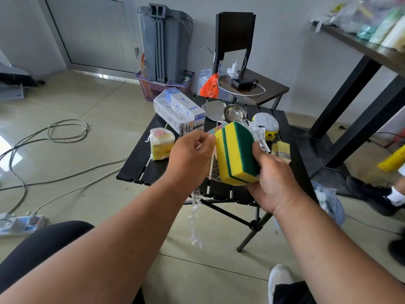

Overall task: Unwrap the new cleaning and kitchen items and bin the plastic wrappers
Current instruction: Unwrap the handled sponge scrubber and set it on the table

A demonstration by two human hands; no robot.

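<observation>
My right hand (272, 174) grips a stack of yellow-and-green sponges (235, 152) above the black slatted table (140, 159). My left hand (190, 154) pinches the clear plastic wrapper (195, 218), which hangs down in a long strip below my wrist. A printed label strip (259, 137) sticks out beside my right thumb. On the table lie a wrapped yellow sponge pack (161, 144), a wrapped white box (178, 113), a steel ladle (233, 113), a flat steel spatula (213, 110), a silver scourer (265, 123) and a brush (282, 150).
A bin with a clear liner and crumpled plastic (328, 200) sits on the floor right of the table. Cables (65, 132) and a power strip (22, 223) lie on the left floor. Behind stand a chair (252, 86), a purple basket (157, 86) and a grey bin (166, 44). Another person's feet (383, 196) are at right.
</observation>
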